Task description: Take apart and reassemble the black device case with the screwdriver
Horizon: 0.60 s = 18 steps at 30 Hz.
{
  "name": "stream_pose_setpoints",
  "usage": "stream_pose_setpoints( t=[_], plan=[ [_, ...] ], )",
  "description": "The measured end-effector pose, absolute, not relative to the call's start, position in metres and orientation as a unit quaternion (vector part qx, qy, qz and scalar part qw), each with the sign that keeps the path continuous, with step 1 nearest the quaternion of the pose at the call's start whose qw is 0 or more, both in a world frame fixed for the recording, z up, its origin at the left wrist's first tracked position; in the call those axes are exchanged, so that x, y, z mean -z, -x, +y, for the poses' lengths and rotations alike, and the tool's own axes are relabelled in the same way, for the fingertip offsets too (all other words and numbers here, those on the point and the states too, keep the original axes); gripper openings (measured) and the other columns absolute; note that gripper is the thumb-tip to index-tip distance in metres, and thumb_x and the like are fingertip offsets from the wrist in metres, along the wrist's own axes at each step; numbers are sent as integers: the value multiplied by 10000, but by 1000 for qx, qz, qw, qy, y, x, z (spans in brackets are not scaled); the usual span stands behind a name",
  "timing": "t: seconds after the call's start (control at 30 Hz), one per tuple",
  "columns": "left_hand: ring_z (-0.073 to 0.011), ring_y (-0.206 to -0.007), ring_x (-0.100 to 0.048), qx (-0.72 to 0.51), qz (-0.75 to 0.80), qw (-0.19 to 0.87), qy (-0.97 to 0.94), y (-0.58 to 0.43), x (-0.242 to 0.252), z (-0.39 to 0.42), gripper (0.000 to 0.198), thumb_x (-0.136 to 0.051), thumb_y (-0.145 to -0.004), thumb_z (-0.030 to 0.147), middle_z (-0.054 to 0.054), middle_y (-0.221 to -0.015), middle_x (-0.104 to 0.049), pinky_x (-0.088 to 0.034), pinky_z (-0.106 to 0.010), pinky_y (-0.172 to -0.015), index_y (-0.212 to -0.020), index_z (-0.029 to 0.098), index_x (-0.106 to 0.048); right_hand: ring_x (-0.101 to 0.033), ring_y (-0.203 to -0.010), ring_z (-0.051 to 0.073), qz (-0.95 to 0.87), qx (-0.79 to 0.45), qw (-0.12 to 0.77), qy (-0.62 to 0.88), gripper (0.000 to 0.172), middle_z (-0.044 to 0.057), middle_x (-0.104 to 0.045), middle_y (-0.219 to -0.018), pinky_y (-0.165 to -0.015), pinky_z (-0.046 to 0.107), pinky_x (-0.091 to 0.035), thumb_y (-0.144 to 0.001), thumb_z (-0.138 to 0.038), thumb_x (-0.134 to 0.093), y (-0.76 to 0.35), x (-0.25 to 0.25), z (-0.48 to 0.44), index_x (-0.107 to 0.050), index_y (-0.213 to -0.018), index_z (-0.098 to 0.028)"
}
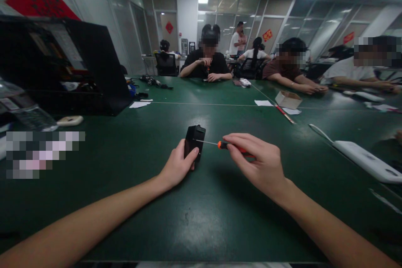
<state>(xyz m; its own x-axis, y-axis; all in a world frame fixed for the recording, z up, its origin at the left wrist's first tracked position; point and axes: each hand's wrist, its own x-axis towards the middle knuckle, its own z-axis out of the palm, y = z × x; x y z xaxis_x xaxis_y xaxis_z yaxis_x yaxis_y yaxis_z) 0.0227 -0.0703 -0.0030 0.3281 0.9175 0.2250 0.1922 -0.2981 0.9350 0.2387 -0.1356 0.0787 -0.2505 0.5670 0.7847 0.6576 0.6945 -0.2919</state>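
Head view: the left hand [177, 166] clasps a small black plastic box [194, 141] standing on the dark green surface [201, 217]; right hand [257, 161] fingers pinch an orange-handled thin screwdriver [220, 145], tip touching the box

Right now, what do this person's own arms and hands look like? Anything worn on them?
Both forearms are bare up to the picture's lower edge: no sleeves show. The left hand and right hand wear no gloves, and no watch, ring or bracelet can be seen. The nails look short and unpainted.
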Motion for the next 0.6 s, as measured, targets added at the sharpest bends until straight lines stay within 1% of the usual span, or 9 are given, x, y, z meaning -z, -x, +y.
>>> stream_pose_setpoints(
  t=[0.07,0.17,0.23,0.33,0.4,0.53,0.6],
  plan=[
    [-148,-556,-545,-420,419,402,-697,-20,2,-66,299,-539,-916,488,31,-651,-565,-381,-259,-562,-956,194,-506,-723,-861,206,-801,28,431,415,186,72,-760,-990,-769,320,-588,-898,-154,-607,-239,-79,-133,-738,-1022,-198],
    [-161,-587,-532,-421,437,357,-710,-18,0,-60,283,-590,-880,466,20,-670,-574,-353,-262,-576,-937,197,-526,-721,-762,198,-817,-11,353,456,189,59,-771,-898,-709,308,-566,-893,-159,-599,-239,-78,-130,-756,-995,-187],
    [-175,-627,-537,-419,441,341,-717,-17,0,-59,285,-602,-868,462,7,-705,-584,-352,-267,-593,-946,195,-541,-722,-741,202,-812,-35,326,483,205,60,-778,-888,-690,310,-557,-897,-163,-588,-239,-76,-129,-755,-1014,-181],
    [-190,-681,-545,-414,443,329,-724,-16,-1,-59,293,-592,-871,460,-9,-765,-595,-364,-275,-620,-979,192,-550,-732,-827,218,-800,-49,323,504,206,64,-778,-971,-755,326,-559,-898,-171,-590,-239,-72,-126,-741,-1038,-186],
    [-191,-683,-541,-406,445,324,-729,-17,-2,-60,285,-580,-879,459,-9,-769,-590,-365,-278,-623,-976,194,-540,-725,-865,219,-794,-46,325,512,182,57,-768,-984,-772,324,-558,-881,-178,-618,-239,-69,-125,-722,-1030,-192],
    [-186,-640,-520,-402,444,321,-734,-17,-2,-62,265,-588,-875,450,3,-724,-570,-346,-276,-601,-947,201,-529,-707,-846,214,-798,-27,322,508,167,61,-742,-951,-748,316,-546,-839,-194,-680,-240,-65,-123,-695,-1006,-181],
    [-185,-636,-517,-409,444,320,-730,-17,-1,-62,266,-598,-866,446,2,-722,-570,-343,-276,-598,-946,201,-533,-699,-809,212,-806,-18,310,504,173,69,-741,-924,-722,317,-534,-859,-249,-682,-239,-65,-123,-710,-1014,-176]
  ],
)
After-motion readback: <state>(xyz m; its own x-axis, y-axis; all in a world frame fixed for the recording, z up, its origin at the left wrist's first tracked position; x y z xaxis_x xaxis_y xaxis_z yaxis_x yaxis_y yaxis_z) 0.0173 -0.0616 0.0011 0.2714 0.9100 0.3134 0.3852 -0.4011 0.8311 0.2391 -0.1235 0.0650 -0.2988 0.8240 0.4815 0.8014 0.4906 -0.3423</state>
